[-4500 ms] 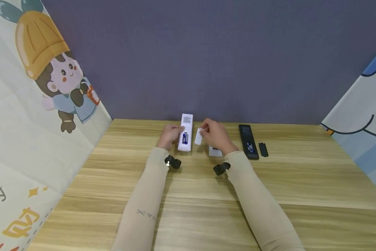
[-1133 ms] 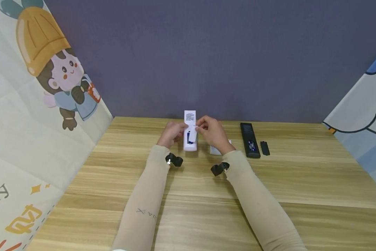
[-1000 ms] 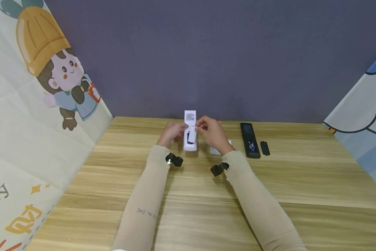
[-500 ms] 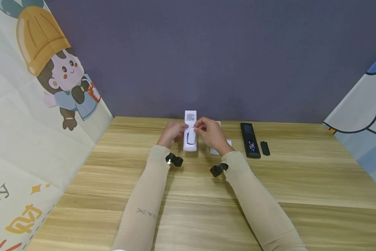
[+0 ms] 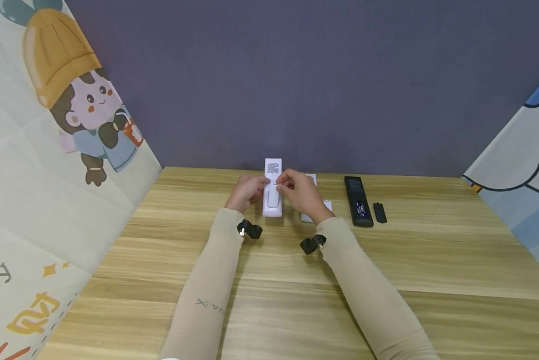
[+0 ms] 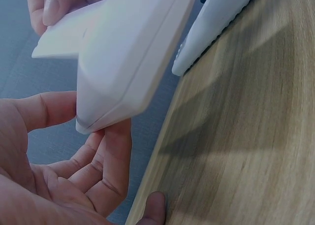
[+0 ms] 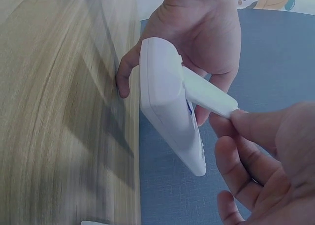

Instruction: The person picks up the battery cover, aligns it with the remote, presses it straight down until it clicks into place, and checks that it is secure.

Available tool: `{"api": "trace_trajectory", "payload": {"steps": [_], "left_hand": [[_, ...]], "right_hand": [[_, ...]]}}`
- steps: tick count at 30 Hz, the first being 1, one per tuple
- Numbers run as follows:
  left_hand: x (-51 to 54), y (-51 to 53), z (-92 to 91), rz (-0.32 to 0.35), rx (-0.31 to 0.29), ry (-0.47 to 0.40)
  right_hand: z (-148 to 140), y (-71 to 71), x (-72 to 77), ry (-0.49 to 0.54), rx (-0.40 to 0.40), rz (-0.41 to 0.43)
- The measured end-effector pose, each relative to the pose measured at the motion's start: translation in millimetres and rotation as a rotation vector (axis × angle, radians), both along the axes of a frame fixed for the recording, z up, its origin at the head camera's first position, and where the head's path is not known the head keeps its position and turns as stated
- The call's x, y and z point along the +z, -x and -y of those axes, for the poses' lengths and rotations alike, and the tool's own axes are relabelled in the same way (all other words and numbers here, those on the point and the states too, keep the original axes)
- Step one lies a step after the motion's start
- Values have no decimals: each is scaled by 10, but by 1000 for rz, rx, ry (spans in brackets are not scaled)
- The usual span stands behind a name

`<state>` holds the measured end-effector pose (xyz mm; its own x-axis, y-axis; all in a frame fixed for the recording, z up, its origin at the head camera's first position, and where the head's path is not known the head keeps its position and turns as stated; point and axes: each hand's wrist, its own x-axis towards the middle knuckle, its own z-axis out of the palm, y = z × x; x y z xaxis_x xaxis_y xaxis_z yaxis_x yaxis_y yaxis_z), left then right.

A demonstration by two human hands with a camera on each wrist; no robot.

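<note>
My left hand grips a white remote control by its side, back face up, thumb on the near long edge. In the left wrist view, my left fingers curl beneath the remote. Between my right thumb and fingers I pinch the upper end of the white battery cover. My right hand is at the remote's right side. Seen from the right wrist, the cover slants up from the remote, its lower end touching the back. A sliver of blue battery shows under it.
A second white remote lies partly hidden behind my right hand, with a loose white cover close by. Farther right are a black remote with its battery bay exposed and a black cover. A dark wall panel stands behind the table.
From right of the remote, my right hand has brought the white cover over the battery bay and lined it up with the opening. The remote has shifted slightly right in my left hand.
</note>
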<state>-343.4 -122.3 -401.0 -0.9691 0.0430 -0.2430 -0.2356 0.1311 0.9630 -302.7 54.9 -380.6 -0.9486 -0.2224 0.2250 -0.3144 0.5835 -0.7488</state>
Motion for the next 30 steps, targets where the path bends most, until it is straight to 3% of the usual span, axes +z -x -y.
{"api": "trace_trajectory", "payload": {"steps": [21,30], "left_hand": [[-22,18,-41,-11,-7,-1],[-21,110,-114,-2,9,-2]], "right_hand": [[-28,9,-49,-15,15,-16],[-119,156,-51,-25,57,-24]]}}
